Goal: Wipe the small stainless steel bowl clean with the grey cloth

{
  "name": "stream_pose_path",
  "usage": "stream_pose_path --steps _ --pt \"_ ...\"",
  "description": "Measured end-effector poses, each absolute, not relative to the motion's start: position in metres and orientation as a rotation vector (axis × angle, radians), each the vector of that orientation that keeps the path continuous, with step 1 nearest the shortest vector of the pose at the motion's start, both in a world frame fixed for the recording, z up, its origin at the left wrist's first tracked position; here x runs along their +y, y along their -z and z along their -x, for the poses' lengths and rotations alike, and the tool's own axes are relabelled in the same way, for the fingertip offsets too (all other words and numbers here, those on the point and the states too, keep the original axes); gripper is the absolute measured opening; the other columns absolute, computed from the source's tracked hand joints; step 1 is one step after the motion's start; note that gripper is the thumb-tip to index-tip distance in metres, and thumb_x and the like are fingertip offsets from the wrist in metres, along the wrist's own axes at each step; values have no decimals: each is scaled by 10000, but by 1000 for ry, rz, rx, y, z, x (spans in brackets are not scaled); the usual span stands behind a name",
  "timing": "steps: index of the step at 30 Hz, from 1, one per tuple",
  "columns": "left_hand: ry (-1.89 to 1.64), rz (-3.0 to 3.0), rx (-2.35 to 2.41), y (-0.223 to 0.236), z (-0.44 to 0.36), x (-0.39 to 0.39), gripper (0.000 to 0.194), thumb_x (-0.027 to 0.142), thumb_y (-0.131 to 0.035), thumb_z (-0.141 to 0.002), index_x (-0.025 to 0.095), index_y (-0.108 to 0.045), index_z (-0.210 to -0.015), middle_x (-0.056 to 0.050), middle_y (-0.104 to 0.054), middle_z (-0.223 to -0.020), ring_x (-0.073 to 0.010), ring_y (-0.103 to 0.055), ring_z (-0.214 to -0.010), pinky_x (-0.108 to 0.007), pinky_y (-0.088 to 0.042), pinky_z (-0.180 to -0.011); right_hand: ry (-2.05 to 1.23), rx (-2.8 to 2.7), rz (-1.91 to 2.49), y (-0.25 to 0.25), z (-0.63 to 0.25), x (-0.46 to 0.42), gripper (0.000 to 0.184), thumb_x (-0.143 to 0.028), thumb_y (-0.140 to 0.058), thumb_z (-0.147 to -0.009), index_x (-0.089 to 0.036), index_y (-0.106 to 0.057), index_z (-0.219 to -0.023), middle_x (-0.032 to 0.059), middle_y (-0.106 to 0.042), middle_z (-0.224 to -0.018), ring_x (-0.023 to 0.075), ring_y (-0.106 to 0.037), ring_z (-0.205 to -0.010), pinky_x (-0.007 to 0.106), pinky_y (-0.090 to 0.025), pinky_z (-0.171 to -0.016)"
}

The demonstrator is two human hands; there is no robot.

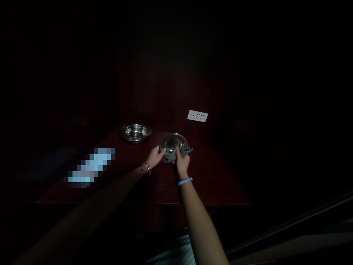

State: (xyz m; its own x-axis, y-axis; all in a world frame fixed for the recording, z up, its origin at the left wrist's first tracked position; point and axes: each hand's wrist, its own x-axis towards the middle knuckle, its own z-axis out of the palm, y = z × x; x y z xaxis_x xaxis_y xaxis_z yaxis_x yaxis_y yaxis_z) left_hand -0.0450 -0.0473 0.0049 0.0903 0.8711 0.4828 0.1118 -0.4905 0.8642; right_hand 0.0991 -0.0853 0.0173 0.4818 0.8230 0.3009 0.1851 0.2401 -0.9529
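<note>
A shiny steel bowl [173, 142] is held up between my two hands over the dark red table. My left hand [156, 156] grips its left rim, thumb on the inner side. With my right hand [182, 162] I press a grey cloth [171, 156] against the near edge of the bowl, the thumb on top. Part of the cloth sticks out to the right of that hand. Farther left on the table sits another steel bowl [136, 132], which looks like a stack with more than one rim.
The dark red tabletop [209, 187] ends at a straight front edge near me. At its left lies a pixelated bright blue-white patch [92, 165]. A white socket panel [198, 116] shows on the back panel. The surroundings are very dark.
</note>
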Motion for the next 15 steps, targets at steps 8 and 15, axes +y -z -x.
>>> stream_pose_path --steps 8,15 --pt "-1504 -1719 1015 -12 46 -51 340 441 -501 -864 154 -618 -1003 -56 -701 -933 -183 -638 -852 -291 -493 -806 -534 -1003 1300 -19 -98 -86 361 -473 -614 -757 -124 -678 -688 80 -713 -618 177 -647 -512 224 -444 -464" --pt "-1438 -1719 982 -20 48 -57 392 471 -534 -848 162 -602 -1079 -62 -697 -962 -191 -644 -845 -296 -505 -773 -608 -951 1259 -17 -99 -85 328 -455 -612 -758 -149 -640 -644 42 -659 -515 165 -591 -417 229 -419 -397"
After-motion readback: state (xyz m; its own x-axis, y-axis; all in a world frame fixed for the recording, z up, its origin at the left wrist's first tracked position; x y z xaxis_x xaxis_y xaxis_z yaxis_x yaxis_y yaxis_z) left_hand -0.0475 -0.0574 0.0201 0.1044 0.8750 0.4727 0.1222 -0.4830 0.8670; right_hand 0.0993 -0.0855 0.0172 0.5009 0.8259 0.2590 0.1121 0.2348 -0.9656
